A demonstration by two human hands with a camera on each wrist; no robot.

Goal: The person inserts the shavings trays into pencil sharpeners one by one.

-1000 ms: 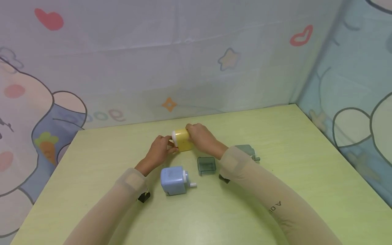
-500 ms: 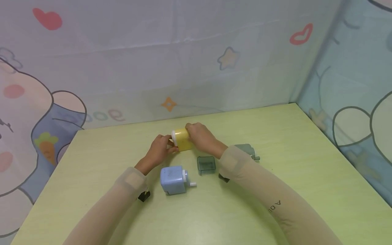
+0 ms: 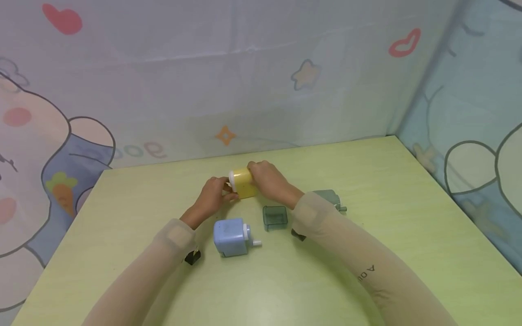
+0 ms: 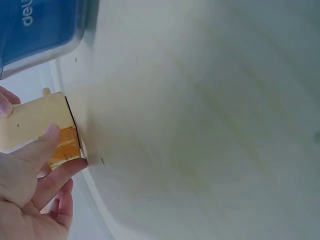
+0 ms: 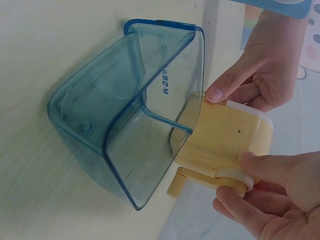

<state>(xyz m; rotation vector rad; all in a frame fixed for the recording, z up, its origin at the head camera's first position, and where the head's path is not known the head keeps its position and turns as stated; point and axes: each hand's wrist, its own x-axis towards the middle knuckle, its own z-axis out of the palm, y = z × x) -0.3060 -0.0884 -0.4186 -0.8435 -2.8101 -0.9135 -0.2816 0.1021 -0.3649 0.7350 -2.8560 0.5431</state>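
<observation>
Both hands hold a yellow crank pencil sharpener (image 3: 244,184), lying on its side near the back of the table. My left hand (image 3: 211,197) pinches its clear orange shavings drawer (image 4: 66,145) between thumb and finger, at the end of the body in the left wrist view. From the other side my right hand (image 3: 269,182) grips the sharpener around the round collar (image 5: 234,175) of its crank, thumb on the body. The yellow crank arm (image 5: 197,177) sticks out beside those fingers. In the head view the right hand hides the crank end.
A blue pencil sharpener (image 3: 229,237) stands nearer the front, its crank pointing right. An open, clear dark green drawer (image 3: 275,218) sits just in front of the right hand. Partly behind the right sleeve is a green sharpener (image 3: 326,196). A printed cloth wall (image 3: 261,104) rises behind the table.
</observation>
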